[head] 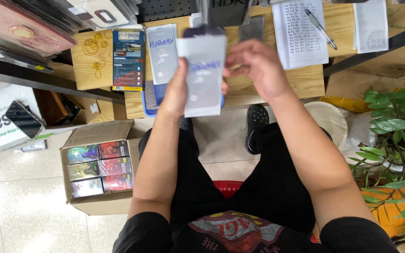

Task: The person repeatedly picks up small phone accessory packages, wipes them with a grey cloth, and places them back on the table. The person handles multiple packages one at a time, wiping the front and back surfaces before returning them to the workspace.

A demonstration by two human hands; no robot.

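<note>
Two hands work one white sleeve packet [206, 75]: left hand [176, 93] grasps its nine-o'clock edge; right hand [254, 65], fingers curled, pinches at three o'clock. Keep the packet steady and square.

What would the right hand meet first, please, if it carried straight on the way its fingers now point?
Probably the white packet that the left hand holds up: the right hand points leftward at its edge, though depth is hard to judge.

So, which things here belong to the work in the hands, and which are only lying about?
In hand:
- flat white paper sleeve, held by the left hand
- right hand at the sleeve's top edge
- similar white sleeve lying on the wooden desk

Lying about:
- silver pen on the handwritten list
- cardboard box of colourful packs
- green potted plant
- yellow rubber bands
</note>
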